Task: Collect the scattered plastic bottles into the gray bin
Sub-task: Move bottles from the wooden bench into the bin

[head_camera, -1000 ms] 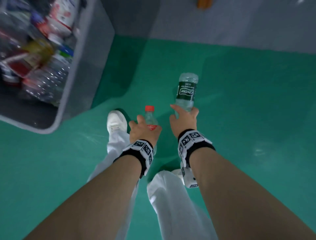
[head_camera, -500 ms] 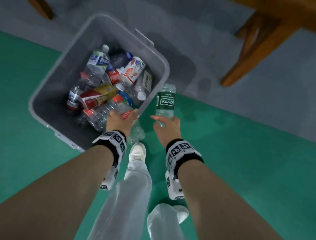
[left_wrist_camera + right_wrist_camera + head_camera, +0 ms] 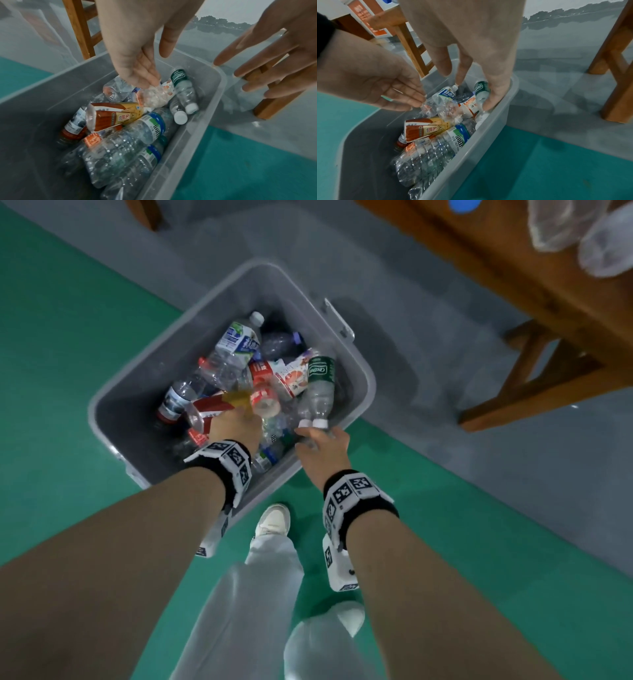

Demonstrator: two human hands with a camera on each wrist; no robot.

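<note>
Both bottles now lie in the gray bin (image 3: 359, 378), left hand (image 3: 236, 428) and right hand (image 3: 325, 446) spread empty above; the green-labelled bottle (image 3: 320, 385) by the right wall could roll out.

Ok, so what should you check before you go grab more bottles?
1. Green-label bottle inside the gray bin: ok, it lies by the wall.
2. Right hand empty: ok, fingers spread.
3. Left hand free of the small clear bottle: cannot tell, fingertips are right at it.
4. Room in the bin: ok, bare bottom shows.
5. More bottles on the floor: cannot tell, none in view.
</note>
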